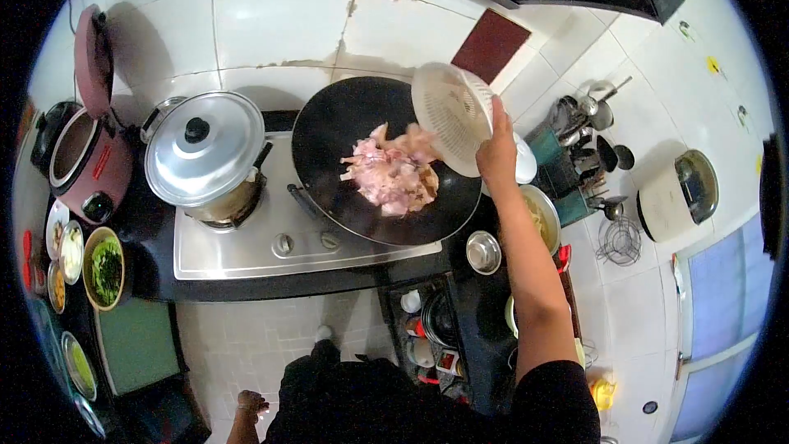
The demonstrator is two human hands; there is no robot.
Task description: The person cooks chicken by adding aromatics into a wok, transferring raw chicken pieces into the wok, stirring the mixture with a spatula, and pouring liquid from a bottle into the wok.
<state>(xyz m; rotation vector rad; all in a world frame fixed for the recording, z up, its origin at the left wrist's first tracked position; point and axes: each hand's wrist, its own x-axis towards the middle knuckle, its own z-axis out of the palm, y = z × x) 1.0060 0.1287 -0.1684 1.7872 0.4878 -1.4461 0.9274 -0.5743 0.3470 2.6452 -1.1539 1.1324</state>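
My right hand (496, 152) grips the rim of a white plastic strainer basket (448, 115), which is tilted on its side over the right part of a black wok (329, 123). Pieces of raw pinkish meat (390, 173) lie heaped in the middle of the wok, some close to the basket's mouth; the basket's inside looks nearly bare. The wok sits on the right side of a steel gas stove (238, 251). Down by my body at the lower left, my left hand (252, 403) hangs with loosely bent fingers, holding nothing visible.
On the stove's left burner stands a lidded aluminium pot (222, 144). Left of it are an open pink rice cooker (94, 160) and a bowl of chopped greens (105, 267). A small metal bowl (483, 252) and a utensil rack (567, 156) are to the right.
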